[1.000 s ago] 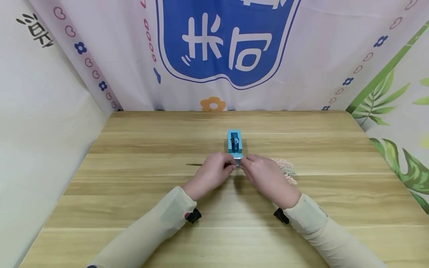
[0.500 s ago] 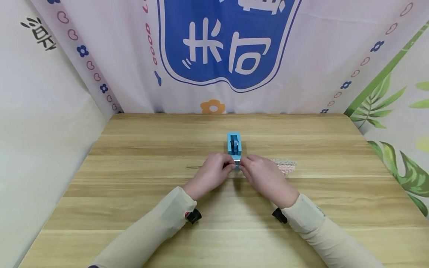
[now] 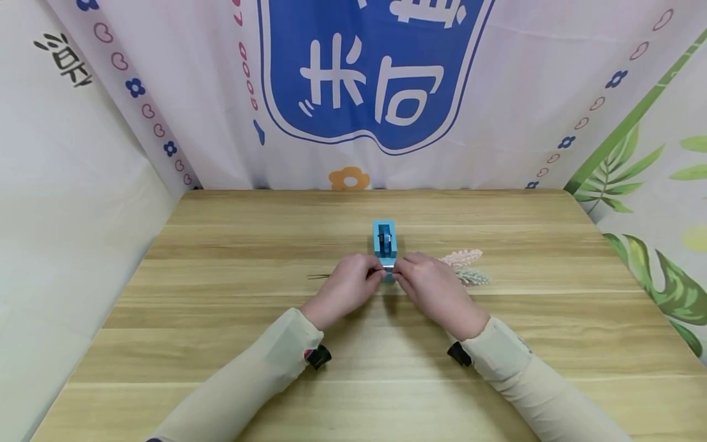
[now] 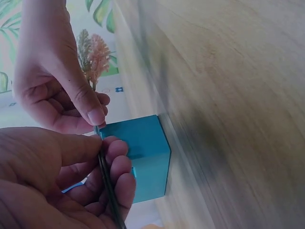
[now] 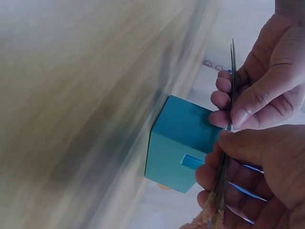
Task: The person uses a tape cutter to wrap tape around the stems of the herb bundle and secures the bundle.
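Two artificial flower sprigs lie side by side in my hands, one with a pink head [image 3: 464, 257], the other with a pale green head [image 3: 474, 278]. Their thin dark stems [image 4: 108, 186] run across both hands, bare ends out to the left. Thumb and fingers of my left hand [image 3: 350, 285] pinch the stems near the middle. Close beside it, my right hand [image 3: 436, 291] pinches them nearer the flower heads, the fingertips of both hands almost meeting. Just beyond the fingertips stands a blue tape dispenser [image 3: 377, 242], its front partly hidden by the hands.
The wooden table [image 3: 248, 344] spreads out around the hands. A printed cloth [image 3: 221, 123] hangs along the back edge, with a white wall covering [image 3: 83, 184] at left and a leaf-patterned one [image 3: 652, 202] at right.
The sprigs have turned about their stems: the pink head was below the green one half a second ago and is now above it. Both hands keep their pinch, nearly in place.
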The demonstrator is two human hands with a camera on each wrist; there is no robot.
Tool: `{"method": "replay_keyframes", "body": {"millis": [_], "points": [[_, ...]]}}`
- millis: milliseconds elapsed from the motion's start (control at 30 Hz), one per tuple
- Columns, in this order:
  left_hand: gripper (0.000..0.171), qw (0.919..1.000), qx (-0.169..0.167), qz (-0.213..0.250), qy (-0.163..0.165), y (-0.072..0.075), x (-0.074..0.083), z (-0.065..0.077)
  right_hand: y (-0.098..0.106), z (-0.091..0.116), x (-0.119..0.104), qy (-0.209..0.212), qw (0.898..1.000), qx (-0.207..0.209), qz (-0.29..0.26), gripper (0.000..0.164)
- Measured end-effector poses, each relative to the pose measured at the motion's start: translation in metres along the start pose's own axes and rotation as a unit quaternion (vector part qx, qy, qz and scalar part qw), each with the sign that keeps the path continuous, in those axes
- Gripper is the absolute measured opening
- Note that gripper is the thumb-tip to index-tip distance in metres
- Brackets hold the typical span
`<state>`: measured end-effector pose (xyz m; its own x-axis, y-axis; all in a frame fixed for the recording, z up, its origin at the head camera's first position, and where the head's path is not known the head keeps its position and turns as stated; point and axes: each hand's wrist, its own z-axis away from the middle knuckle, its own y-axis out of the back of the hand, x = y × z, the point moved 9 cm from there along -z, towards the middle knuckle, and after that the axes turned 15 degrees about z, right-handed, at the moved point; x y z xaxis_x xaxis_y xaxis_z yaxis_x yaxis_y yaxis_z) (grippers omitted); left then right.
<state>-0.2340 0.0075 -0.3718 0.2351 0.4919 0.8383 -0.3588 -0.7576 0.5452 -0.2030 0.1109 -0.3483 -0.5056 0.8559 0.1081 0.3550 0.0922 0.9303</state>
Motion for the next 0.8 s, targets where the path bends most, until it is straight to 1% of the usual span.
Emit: {"method": "replay_keyframes", "body": {"millis": [100, 167, 300, 400, 533, 667, 800], "points": [[0.017, 1.0, 0.001, 0.002, -0.004, 0.001, -0.001, 0.0, -0.002, 0.0, 0.001, -0.014, 1.0, -0.012, -0.016, 0.006], [0.016, 0.9999, 0.001, 0.004, -0.01, 0.001, -0.001, 0.0, -0.004, -0.001, 0.002, -0.026, 0.999, -0.03, -0.03, 0.007], [0.016, 0.9997, 0.002, 0.007, -0.022, 0.002, -0.001, -0.001, -0.007, -0.004, 0.003, -0.046, 0.996, -0.059, -0.054, 0.012], [0.016, 0.9996, 0.004, 0.009, -0.027, 0.002, -0.001, 0.0, -0.009, -0.006, 0.004, -0.066, 0.993, -0.067, -0.075, 0.018], [0.016, 0.9995, 0.006, 0.008, -0.03, 0.003, -0.001, -0.001, -0.012, -0.008, 0.008, -0.098, 0.985, -0.081, -0.113, 0.025], [0.016, 0.9996, 0.006, 0.005, -0.028, 0.003, -0.002, 0.0, -0.018, -0.01, 0.008, -0.12, 0.975, -0.104, -0.157, 0.03], [0.015, 0.9997, 0.003, 0.002, -0.024, 0.002, -0.002, 0.001, -0.023, -0.008, 0.01, -0.136, 0.964, -0.116, -0.195, 0.028]]}}
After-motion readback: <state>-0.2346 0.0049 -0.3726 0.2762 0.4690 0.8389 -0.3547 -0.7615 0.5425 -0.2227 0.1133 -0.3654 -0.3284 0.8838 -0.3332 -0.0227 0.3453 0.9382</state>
